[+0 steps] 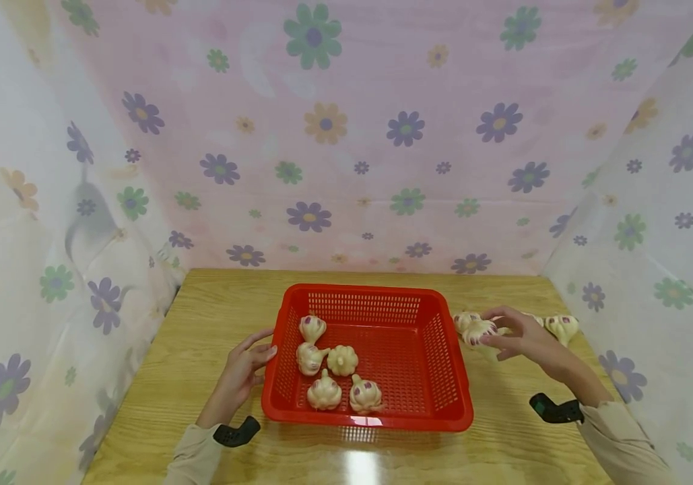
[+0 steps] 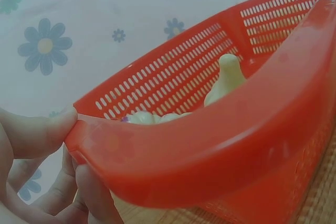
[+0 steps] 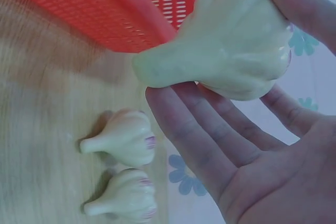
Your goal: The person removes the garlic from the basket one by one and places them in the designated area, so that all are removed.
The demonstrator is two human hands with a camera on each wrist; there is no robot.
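A red plastic basket (image 1: 367, 423) stands on the table with several garlic bulbs inside, one of them a bulb (image 1: 366, 395) at its front. At the basket's left end, my left hand (image 1: 242, 372) pinches the rim (image 2: 173, 156), thumb on top and fingers beneath. My right hand (image 1: 518, 337) is just off the basket's right side. It holds a pale garlic bulb (image 3: 231, 45) between thumb and fingers, its stem pointing toward the basket in the right wrist view. Another bulb (image 1: 465, 319) shows right behind the held one in the head view.
More garlic lies on the wooden table (image 1: 219, 303) to the right, including a bulb (image 1: 562, 327) near the edge and a bulb (image 3: 123, 137) beside another in the right wrist view. Flower-patterned cloth (image 1: 370, 135) encloses the table at the back and sides.
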